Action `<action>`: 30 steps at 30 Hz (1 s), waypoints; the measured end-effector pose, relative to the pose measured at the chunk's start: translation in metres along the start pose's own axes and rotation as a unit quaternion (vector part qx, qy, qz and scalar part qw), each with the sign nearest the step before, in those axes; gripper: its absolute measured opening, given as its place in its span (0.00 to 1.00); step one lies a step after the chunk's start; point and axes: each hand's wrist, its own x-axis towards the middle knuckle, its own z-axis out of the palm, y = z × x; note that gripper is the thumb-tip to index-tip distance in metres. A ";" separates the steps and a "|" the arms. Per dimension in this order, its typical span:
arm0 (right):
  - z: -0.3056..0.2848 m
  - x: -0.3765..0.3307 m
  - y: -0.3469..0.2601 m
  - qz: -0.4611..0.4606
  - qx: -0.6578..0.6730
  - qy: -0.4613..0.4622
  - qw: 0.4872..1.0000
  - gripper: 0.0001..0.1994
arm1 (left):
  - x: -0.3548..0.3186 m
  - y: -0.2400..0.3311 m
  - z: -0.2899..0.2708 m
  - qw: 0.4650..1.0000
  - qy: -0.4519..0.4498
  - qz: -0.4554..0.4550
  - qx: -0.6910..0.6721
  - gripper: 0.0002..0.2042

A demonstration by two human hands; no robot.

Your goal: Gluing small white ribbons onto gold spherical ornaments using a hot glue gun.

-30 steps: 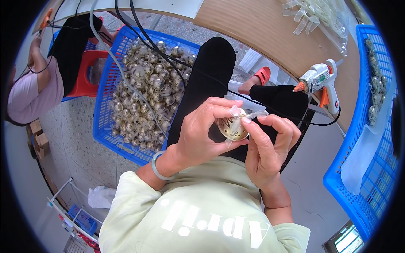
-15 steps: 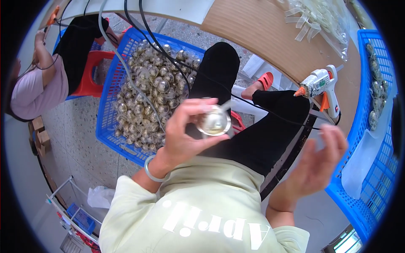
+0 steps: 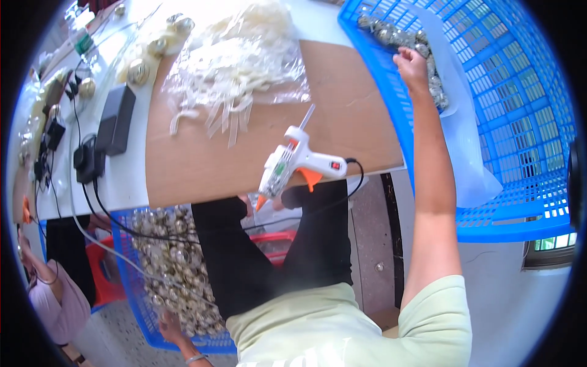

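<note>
My right hand (image 3: 411,68) is stretched to the far right, at a row of shiny silvery-gold balls (image 3: 400,38) in a blue plastic basket (image 3: 400,131). Its fingers are bent together; whatever they hold is hidden. Down at the lower left, my left hand (image 3: 172,325) reaches over a floor basket (image 3: 131,287) heaped with similar balls (image 3: 174,257) in clear wrapping. Its fingers look extended, at the edge of the heap, with no ball visible in them. A white and orange glue gun (image 3: 293,162) rests at the table's front edge, a glue stick protruding from its back.
A clear bag of translucent strips (image 3: 238,73) lies on the brown cardboard (image 3: 342,92). Black adapters (image 3: 116,119), cables and loose balls (image 3: 138,72) occupy the table's left. A cable crosses above my legs. Another person (image 3: 58,306) sits at the left.
The view has swung toward the table. My left hand, which held a ball before my lap, is now at the floor basket. My right hand has moved from beside my lap to the right basket.
</note>
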 end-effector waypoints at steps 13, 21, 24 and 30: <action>-0.060 0.038 0.044 -0.034 -0.512 -0.053 0.856 0.14 | -0.043 0.075 -0.012 0.887 -0.095 0.064 0.448 0.40; -0.091 0.033 -0.008 0.014 -0.371 0.050 0.927 0.11 | -0.133 0.180 0.069 0.924 0.059 0.260 0.274 0.30; -0.118 0.077 0.003 0.030 -0.110 0.031 0.993 0.12 | -0.130 0.209 0.112 0.935 0.025 0.320 0.151 0.21; -0.143 0.036 -0.155 0.019 0.315 -0.021 0.949 0.07 | -0.183 0.299 0.157 0.854 -0.137 0.502 0.015 0.09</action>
